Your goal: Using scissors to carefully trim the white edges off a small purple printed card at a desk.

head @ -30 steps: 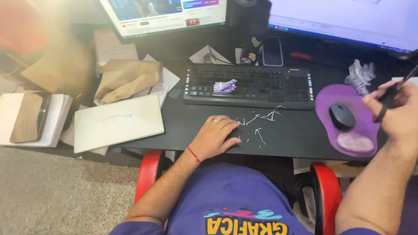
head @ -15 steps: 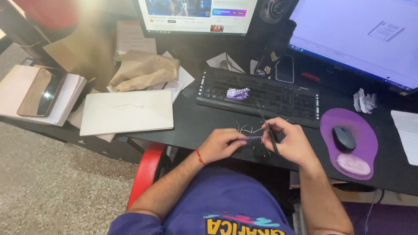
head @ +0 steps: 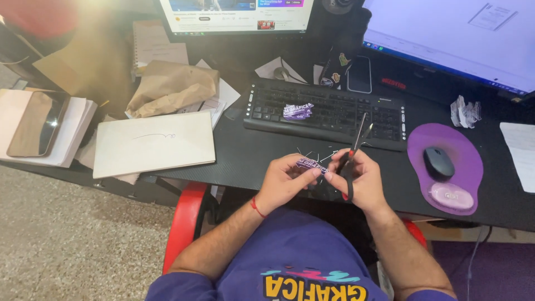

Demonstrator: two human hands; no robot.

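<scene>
The left hand pinches a small purple sticker between thumb and fingertips, holding it just above the front edge of the black bench. The right hand touches the sticker's other end with its fingertips while its grip is closed around the handles of a pair of scissors, whose blades point up and away, slightly parted, over thin white paper slivers scattered on the bench just beyond the grip. Farther beyond, a small stack of purple stickers lies on the black keyboard. To the right of the grip sits a purple mouse pad carrying a dark mouse, with a crumpled white scrap behind it. To the left of the grip lies a flat white envelope-like package, rectangular, and behind it a crumpled brown paper bag. Far left, a phone rests on a stack of white papers.
</scene>
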